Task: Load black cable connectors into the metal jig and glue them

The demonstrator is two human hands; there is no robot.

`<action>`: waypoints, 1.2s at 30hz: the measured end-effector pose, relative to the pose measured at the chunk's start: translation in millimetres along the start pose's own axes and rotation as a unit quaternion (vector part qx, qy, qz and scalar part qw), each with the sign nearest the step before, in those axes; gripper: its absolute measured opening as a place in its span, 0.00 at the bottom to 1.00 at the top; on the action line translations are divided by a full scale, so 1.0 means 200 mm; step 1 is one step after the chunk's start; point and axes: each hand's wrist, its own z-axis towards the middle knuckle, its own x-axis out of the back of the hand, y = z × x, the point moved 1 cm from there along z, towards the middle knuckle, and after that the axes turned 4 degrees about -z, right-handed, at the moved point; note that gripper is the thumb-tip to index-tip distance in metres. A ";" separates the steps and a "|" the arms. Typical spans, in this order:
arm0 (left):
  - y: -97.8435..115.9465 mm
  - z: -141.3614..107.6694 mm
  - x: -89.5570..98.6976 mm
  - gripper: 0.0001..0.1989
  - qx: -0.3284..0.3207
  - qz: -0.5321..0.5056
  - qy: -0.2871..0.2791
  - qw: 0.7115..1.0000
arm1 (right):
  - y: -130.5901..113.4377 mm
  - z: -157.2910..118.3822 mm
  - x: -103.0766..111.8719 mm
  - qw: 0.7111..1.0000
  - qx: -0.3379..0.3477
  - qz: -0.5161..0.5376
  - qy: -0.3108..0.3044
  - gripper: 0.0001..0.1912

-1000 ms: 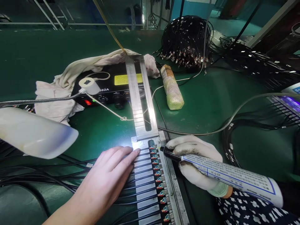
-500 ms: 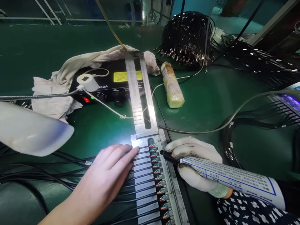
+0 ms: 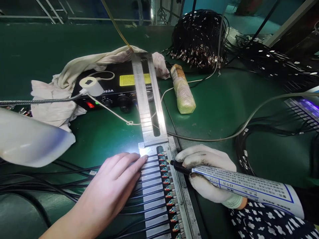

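Note:
My bare left hand [image 3: 112, 187] lies over the metal cable jig [image 3: 152, 186], its fingers stretched out. One fingertip touches the topmost black cable near the jig's upper end. Several black cables [image 3: 156, 200] lie side by side across the jig, and their stripped ends with coloured wires and small metal connectors [image 3: 170, 201] line its right side. My right hand [image 3: 209, 172], in a stained white glove, is wrapped round a white printed glue tube [image 3: 244, 186]. The tube's black nozzle [image 3: 180, 166] points left, its tip close to the upper connectors. The jig's slotted metal cover [image 3: 161, 122] is swung up.
Behind the jig is a black controller box [image 3: 112, 99] with a cloth [image 3: 54, 99] over it. A wrapped block [image 3: 183, 91] lies to its right. Bundled black cables [image 3: 199, 36] sit at the back. A white lamp shade [image 3: 32, 139] juts in from the left.
The whole view has shifted very slightly. Both hands, the glue tube and the jig keep the same places relative to one another.

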 end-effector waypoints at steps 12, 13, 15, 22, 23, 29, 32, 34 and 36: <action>-0.01 0.00 0.00 0.20 -0.007 0.002 0.000 1.000 | 0.00 0.00 0.00 1.000 -0.004 -0.002 -0.004 0.09; -0.01 0.00 0.00 0.20 -0.006 0.001 -0.001 1.000 | 0.00 0.00 0.00 1.000 -0.003 -0.002 -0.004 0.08; -0.01 0.00 0.00 0.20 -0.006 -0.003 0.000 1.000 | 0.00 0.00 0.00 1.000 0.000 0.000 0.002 0.07; 0.00 0.00 0.00 0.20 0.011 -0.007 -0.001 1.000 | 0.01 0.00 0.00 1.000 -0.002 0.014 0.007 0.08; 0.00 0.00 0.00 0.20 0.009 -0.006 -0.001 1.000 | 0.01 0.00 0.00 1.000 -0.004 0.013 0.008 0.09; 0.02 0.01 0.00 0.18 0.025 -0.008 0.013 1.000 | 0.02 0.00 0.00 1.000 -0.015 0.012 0.013 0.09; 0.01 0.00 0.00 0.19 0.025 -0.008 0.011 1.000 | 0.02 0.00 0.00 1.000 -0.014 0.009 0.014 0.09; 0.00 0.00 0.00 0.20 0.017 -0.005 0.005 1.000 | 0.01 0.00 0.00 1.000 -0.007 0.006 0.010 0.09; -0.01 0.00 0.00 0.21 0.002 -0.001 -0.002 1.000 | 0.00 0.00 0.00 1.000 -0.003 0.002 0.006 0.09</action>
